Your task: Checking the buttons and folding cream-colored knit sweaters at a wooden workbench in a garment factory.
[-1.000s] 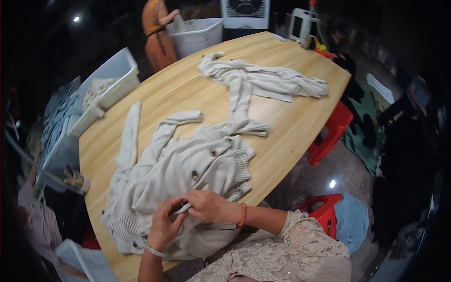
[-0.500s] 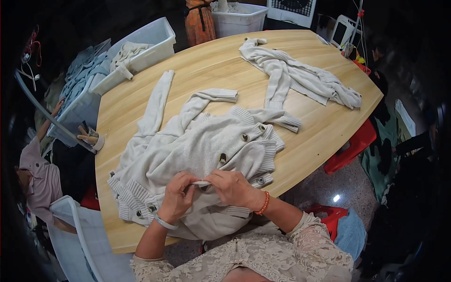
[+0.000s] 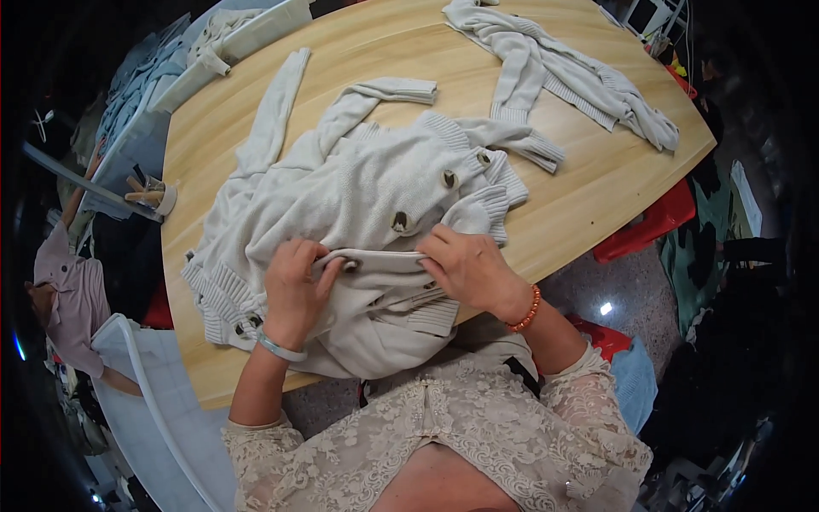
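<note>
A cream knitted cardigan (image 3: 358, 196) with dark buttons lies spread on the wooden table (image 3: 597, 179), its hem hanging over the near edge. My left hand (image 3: 294, 290) pinches a folded edge of the cardigan near a button. My right hand (image 3: 465, 269), with an orange bead bracelet at the wrist, grips the same edge a little to the right. A second cream knitted garment (image 3: 563, 68) lies crumpled at the far right of the table.
White plastic bins (image 3: 247, 34) with garments stand past the table's far left edge. A red stool (image 3: 653, 222) sits below the right edge. A person in a pink top (image 3: 72, 290) is at the left, beside a white bin (image 3: 162, 401).
The view has dropped closer to the cardigan. Both hands have spread slightly apart along the cardigan's edge, still holding it.
</note>
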### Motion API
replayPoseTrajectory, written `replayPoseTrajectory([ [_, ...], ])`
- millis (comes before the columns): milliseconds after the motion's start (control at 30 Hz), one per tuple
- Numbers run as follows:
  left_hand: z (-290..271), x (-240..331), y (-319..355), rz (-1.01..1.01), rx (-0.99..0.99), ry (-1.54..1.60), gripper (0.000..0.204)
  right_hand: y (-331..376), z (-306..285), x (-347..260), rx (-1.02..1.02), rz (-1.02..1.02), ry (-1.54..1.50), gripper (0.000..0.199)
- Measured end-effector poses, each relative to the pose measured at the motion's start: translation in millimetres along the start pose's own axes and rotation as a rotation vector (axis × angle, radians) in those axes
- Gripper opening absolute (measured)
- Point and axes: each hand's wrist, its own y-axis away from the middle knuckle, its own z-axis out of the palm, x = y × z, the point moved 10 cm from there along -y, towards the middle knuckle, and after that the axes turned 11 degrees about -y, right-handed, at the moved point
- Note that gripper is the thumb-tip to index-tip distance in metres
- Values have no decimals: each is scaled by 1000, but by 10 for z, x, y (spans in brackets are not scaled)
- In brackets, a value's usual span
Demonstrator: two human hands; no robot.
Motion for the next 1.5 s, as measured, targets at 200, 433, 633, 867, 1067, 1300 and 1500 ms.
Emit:
replayPoseTrajectory([
  [200, 289, 982, -293, 251, -61, 172, 28, 155, -93, -72, 130, -95, 36, 11],
  [433, 664, 676, -455, 124, -85, 21, 31, 210, 109, -56, 191, -130, 6, 10],
  [633, 1009, 446, -449, -172, -417, 688, 8, 202, -11, -34, 279, -90, -68, 16],
  [867, 934, 422, -412, -245, -479, 849, 8, 241, -74, -82, 444, -57, 56, 43],
  [1067, 836, 634, -260, -16, -450, 762, 23, 192, 39, 127, 259, 43, -58, 43],
  [1300, 545, 763, -210, 267, -198, 303, 23, 103, 69, 6, 149, -72, -69, 30],
  [1500, 622, 807, -307, 244, -229, 378, 21, 140, -39, 111, 216, -65, -123, 34],
])
